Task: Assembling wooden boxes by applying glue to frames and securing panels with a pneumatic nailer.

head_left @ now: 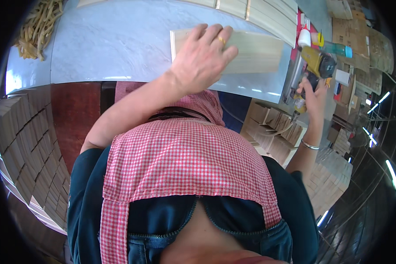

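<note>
A pale wooden board (259, 53) lies near the front edge of the grey marbled table (105, 44). My left hand (200, 61), a ring on one finger, lies palm down over its left half. The fingers bend toward the board's far edge and the hand grips it; the fingertips are partly hidden. Off the table's right end, my right hand (314, 97) is wrapped around the handle of a yellow and black nail gun (313, 61). An air hose (279, 132) hangs below the gun. The gun is apart from the board.
Rubber bands (39, 26) lie in a heap at far left. Long wooden panels (268, 17) lie along the back. A white glue bottle (304, 37) and a teal bottle (336, 49) stand beyond the gun. Wood pieces are stacked at left (26, 132) and below the right end (273, 127).
</note>
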The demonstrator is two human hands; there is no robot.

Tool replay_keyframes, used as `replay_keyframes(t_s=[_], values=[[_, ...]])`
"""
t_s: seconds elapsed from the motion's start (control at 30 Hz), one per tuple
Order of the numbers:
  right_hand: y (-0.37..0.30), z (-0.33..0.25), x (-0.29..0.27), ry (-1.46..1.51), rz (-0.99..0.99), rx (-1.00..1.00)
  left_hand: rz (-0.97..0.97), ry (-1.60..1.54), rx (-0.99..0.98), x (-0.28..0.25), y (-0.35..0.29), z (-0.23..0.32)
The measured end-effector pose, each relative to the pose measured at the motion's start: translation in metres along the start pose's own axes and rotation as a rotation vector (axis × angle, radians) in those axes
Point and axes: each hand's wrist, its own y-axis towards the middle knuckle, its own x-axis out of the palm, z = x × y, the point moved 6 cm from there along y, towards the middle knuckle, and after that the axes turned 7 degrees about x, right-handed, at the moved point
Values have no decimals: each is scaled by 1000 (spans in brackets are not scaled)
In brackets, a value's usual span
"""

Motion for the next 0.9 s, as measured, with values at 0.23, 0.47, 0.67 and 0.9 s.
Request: replay_keyframes(t_s=[0.23, 0.47, 0.67, 0.9], values=[[58, 162, -19, -542, 303, -42, 367, 172, 75, -43, -55, 3], [70, 202, 5, -717, 333, 53, 445, 265, -148, -81, -95, -21], [77, 222, 17, -643, 364, 36, 470, 398, -159, -97, -112, -39], [74, 211, 18, -605, 346, 44, 463, 431, -103, -93, -110, -36]])
